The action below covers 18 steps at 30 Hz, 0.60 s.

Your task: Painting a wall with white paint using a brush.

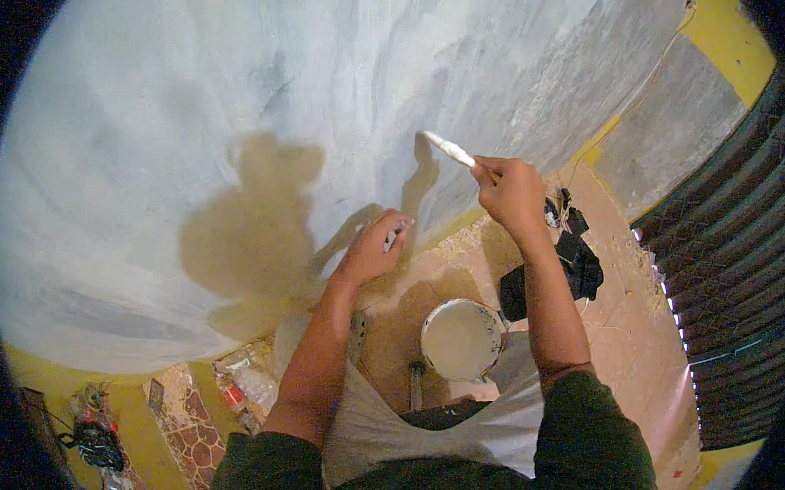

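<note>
My right hand grips a paintbrush whose head is coated thickly in white. The brush tip points up and left, close to the wall, next to its own shadow; contact cannot be told. The wall is streaked with pale whitish paint, greyer toward the right. Lower and to the left, my left hand is held before the wall with its fingers loosely curled and nothing visible in it. Below the hands stands a round bucket holding pale, off-white liquid.
Black cloth or a bag lies on the floor beside my right forearm. A dark corrugated shutter closes the right side. A cable runs along the wall corner. Plastic litter and a black bundle lie at lower left.
</note>
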### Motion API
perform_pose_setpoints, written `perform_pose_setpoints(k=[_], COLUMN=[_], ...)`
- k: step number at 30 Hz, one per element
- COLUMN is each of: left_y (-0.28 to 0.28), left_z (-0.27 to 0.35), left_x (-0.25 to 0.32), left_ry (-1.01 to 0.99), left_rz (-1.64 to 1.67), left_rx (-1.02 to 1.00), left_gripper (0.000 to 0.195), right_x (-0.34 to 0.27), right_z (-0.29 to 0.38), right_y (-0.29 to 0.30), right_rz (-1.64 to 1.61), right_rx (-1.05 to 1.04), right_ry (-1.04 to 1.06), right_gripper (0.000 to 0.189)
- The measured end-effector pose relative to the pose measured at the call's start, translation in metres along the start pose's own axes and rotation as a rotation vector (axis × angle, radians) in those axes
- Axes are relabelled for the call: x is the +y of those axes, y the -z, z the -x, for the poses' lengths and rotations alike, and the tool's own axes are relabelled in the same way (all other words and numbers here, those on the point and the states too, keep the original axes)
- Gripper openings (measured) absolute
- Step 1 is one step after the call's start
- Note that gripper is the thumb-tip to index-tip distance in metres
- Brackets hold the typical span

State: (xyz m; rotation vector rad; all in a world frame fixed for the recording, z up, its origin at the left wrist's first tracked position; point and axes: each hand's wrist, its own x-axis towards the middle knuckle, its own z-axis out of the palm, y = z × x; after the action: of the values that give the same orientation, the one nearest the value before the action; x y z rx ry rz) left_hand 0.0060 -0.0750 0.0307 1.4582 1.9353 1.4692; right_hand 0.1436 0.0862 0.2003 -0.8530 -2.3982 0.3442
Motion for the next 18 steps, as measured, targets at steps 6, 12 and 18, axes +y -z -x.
perform_pose_setpoints(k=[6, 12, 18], left_y=[-0.008, -0.019, -0.015], left_z=[0.007, -0.002, 0.012], left_x=[0.037, 0.045, 0.047], left_ry=[-0.305, -0.299, -0.252], left_rz=[0.053, 0.131, 0.063], left_rx=[0.308, 0.257, 0.206], left_gripper=[0.034, 0.038, 0.037], right_x=[-0.015, -0.066, -0.080], right_z=[-0.039, -0.105, -0.098], right_y=[0.037, 0.110, 0.134], right_rz=[0.227, 0.322, 0.102], right_rx=[-0.016, 0.263, 0.698], right_ry=[0.111, 0.260, 0.273], right_gripper=[0.023, 0.026, 0.015])
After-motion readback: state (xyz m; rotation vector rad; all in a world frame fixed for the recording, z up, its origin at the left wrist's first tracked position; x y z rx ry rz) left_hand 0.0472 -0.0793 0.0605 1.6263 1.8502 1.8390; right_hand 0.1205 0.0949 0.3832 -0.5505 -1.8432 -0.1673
